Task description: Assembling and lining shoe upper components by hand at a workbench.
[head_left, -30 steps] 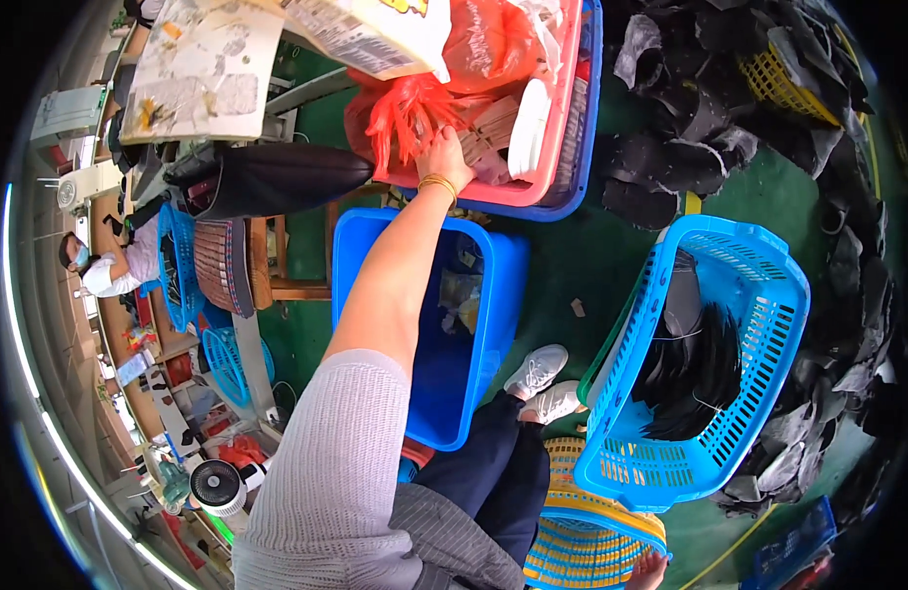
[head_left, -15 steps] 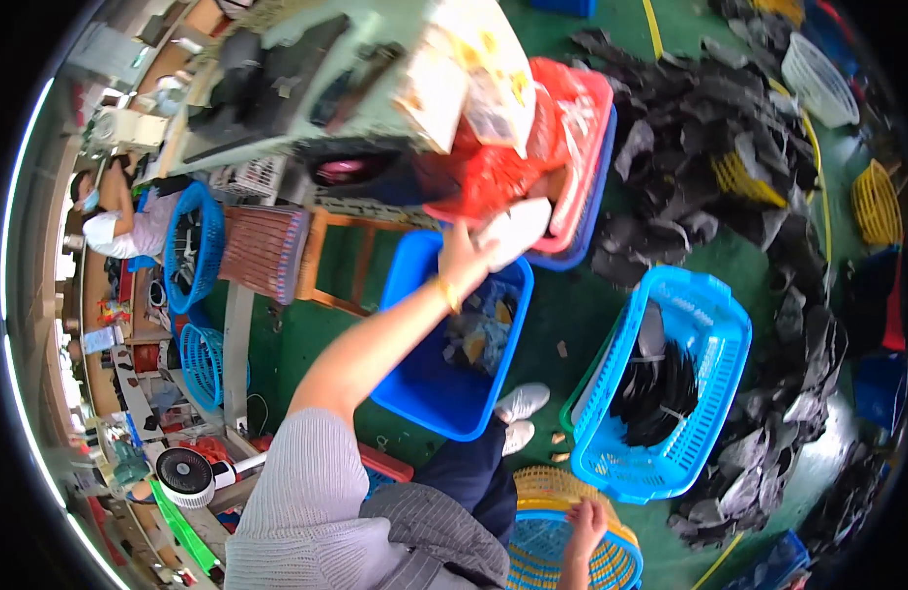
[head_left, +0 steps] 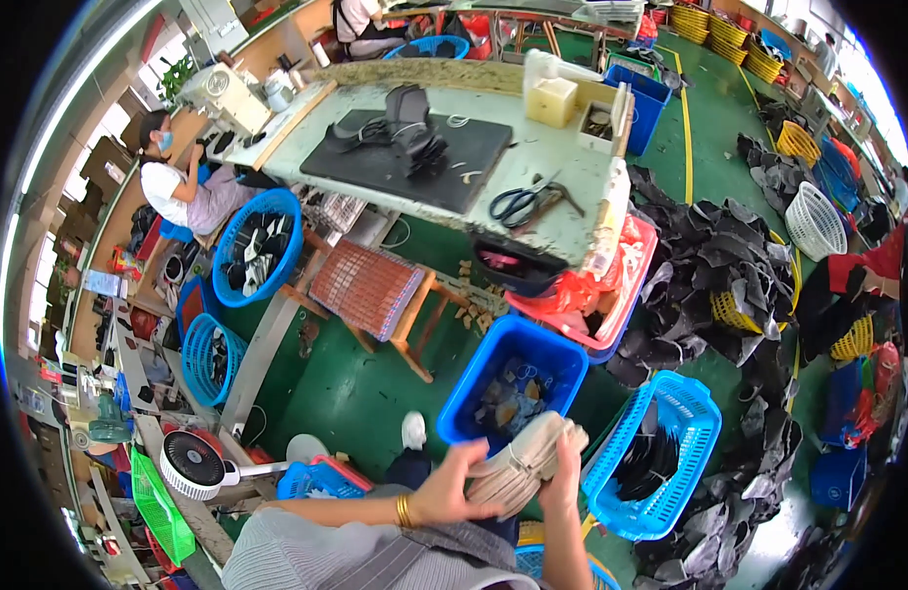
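The left hand (head_left: 444, 492) and the right hand (head_left: 562, 470) share one pale bundle (head_left: 513, 474), made of many thin layers, with a narrow tie across it. The bundle is between the two hands, in front of the body, and in this view it overlaps the near edge of the blue bin (head_left: 469, 389); I cannot tell if it is directly over it. The left grip is closed around one side, with the thumb in front; the right grip holds the opposite side, near the upper end. The fingers behind are hidden.

To handle it well, in my judgement, both grips should press evenly and the layers should be supported close to the tie, because the loose ends could spread or slip out. A soft pressure is probably enough; squeezing only one end may bend the pieces. The light blue basket (head_left: 699, 433) stands near the right hand.
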Action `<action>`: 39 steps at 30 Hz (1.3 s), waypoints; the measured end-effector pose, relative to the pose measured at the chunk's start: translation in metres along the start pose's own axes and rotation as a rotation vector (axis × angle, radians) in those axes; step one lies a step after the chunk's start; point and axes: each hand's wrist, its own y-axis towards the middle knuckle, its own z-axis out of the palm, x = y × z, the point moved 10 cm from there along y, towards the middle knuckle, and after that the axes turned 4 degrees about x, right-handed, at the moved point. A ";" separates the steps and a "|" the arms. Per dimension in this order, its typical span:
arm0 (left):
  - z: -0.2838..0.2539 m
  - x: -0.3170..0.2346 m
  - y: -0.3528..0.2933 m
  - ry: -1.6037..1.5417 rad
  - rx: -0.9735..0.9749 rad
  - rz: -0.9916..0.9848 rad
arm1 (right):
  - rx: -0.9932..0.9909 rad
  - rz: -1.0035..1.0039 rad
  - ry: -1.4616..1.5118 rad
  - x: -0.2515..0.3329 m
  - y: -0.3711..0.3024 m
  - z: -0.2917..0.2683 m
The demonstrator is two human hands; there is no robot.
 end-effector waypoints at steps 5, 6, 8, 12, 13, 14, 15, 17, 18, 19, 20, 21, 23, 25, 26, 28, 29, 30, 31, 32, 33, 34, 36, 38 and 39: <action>-0.115 0.025 0.057 -0.426 0.088 -0.056 | 0.298 -0.058 -0.549 -0.037 0.036 0.161; -0.144 0.034 0.062 -0.473 0.004 -0.093 | 0.312 -0.062 -0.543 -0.047 0.043 0.195; -0.204 0.053 0.079 -0.498 -0.016 -0.144 | 0.250 -0.087 -0.496 -0.061 0.071 0.253; -0.312 0.058 0.088 -0.832 -0.190 -0.148 | 0.137 -0.151 -0.274 -0.085 0.105 0.336; -0.331 0.061 0.087 -0.879 -0.210 -0.151 | 0.127 -0.150 -0.281 -0.092 0.111 0.352; -0.349 0.064 0.085 -0.926 -0.230 -0.152 | 0.126 -0.149 -0.279 -0.098 0.117 0.366; -0.362 0.066 0.085 -0.937 -0.228 -0.151 | 0.130 -0.148 -0.279 -0.104 0.124 0.377; -0.394 0.069 0.085 -0.999 -0.323 -0.089 | 0.122 -0.183 -0.285 -0.111 0.137 0.399; -0.400 0.070 0.086 -1.009 -0.326 -0.089 | 0.122 -0.207 -0.283 -0.110 0.140 0.407; -0.408 0.073 0.089 -1.041 -0.349 -0.083 | 0.095 -0.202 -0.271 -0.108 0.144 0.413; -0.413 0.075 0.096 -1.072 -0.370 -0.076 | 0.090 -0.204 -0.278 -0.103 0.150 0.418; -0.417 0.076 0.102 -1.030 -0.385 -0.077 | 0.086 -0.220 -0.246 -0.099 0.154 0.422; -0.413 0.088 0.123 -1.067 -0.352 -0.140 | 0.099 -0.264 -0.223 -0.085 0.157 0.425; -0.403 0.109 0.149 -1.102 -0.342 -0.289 | 0.124 -0.435 -0.397 -0.065 0.160 0.433; -0.399 0.124 0.165 -1.097 -0.328 -0.286 | 0.163 -0.591 -0.581 -0.051 0.156 0.446; -0.372 0.132 0.204 -1.278 -0.146 -0.301 | 0.207 -0.786 -0.838 -0.027 0.151 0.463; -0.366 0.128 0.215 -1.231 -0.168 -0.337 | 0.229 -0.955 -0.997 -0.010 0.144 0.473; -0.365 0.121 0.230 -1.227 -0.161 -0.319 | 0.258 -1.123 -1.155 0.007 0.135 0.489; -0.347 0.103 0.247 -1.301 0.064 -0.337 | 0.305 -1.143 -1.221 0.016 0.135 0.495; -0.329 0.083 0.258 -1.361 0.292 -0.351 | 0.353 -1.164 -1.288 0.022 0.133 0.498; -0.317 0.069 0.268 -1.360 0.350 -0.408 | 0.423 -1.051 -1.371 0.027 0.146 0.491; -0.318 0.064 0.285 -1.316 0.260 -0.311 | 0.462 -1.098 -1.416 0.037 0.150 0.493; -0.336 0.061 0.308 -0.971 -0.174 -0.308 | 0.436 -1.158 -1.503 0.060 0.172 0.477; -0.335 0.051 0.330 -0.984 -0.201 -0.337 | 0.451 -1.213 -1.516 0.077 0.177 0.482; -0.315 0.061 0.348 -1.115 0.017 -0.335 | 0.476 -1.244 -1.526 0.082 0.178 0.487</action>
